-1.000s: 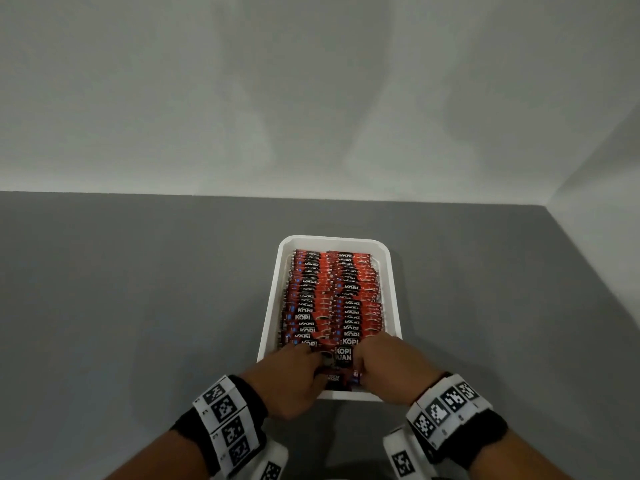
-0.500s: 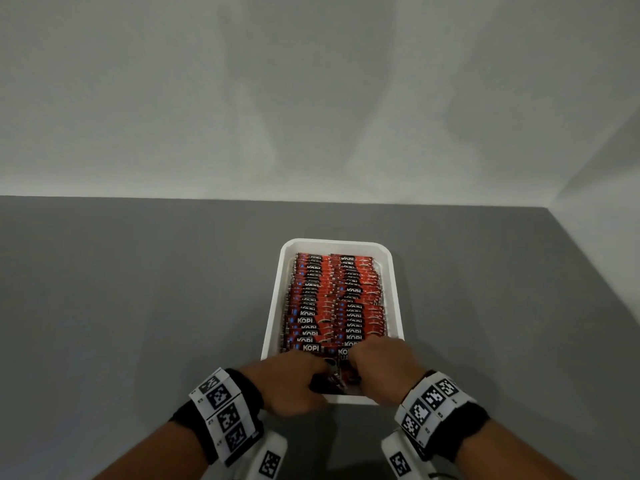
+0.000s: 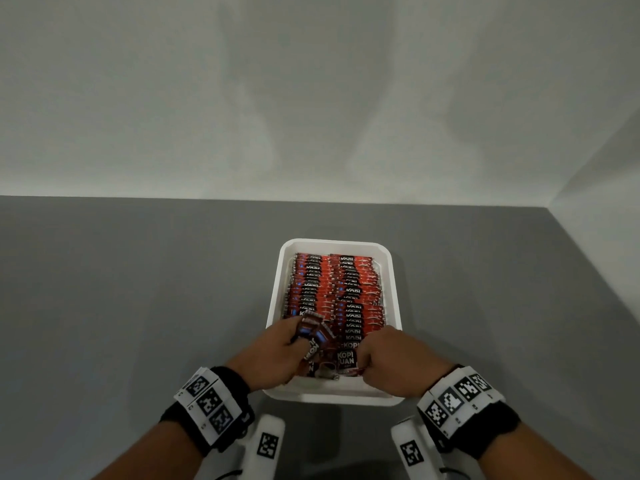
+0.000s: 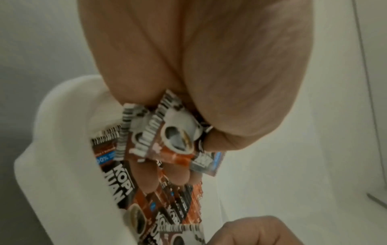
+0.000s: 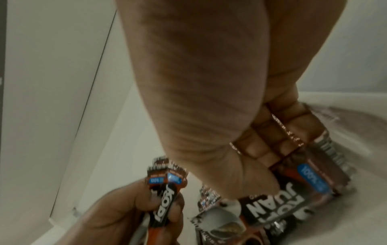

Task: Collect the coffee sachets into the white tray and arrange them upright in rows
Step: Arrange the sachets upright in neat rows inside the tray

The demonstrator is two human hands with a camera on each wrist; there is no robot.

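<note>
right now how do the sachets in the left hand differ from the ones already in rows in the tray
The sachets in the left hand are a small bunch, lifted and tilted; the rowed sachets are many, packed upright in two rows. The left hand pinches its bunch; the rowed ones stand untouched in the white tray. Both share the same red-and-black KOPI print.

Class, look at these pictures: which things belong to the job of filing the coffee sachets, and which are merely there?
Part of the job:
white tray
rows of sachets standing in the tray
sachets held by the left hand
sachets lying flat at the near end, gripped by the right hand

Merely there:
grey table
white wall
marker wristbands
</note>
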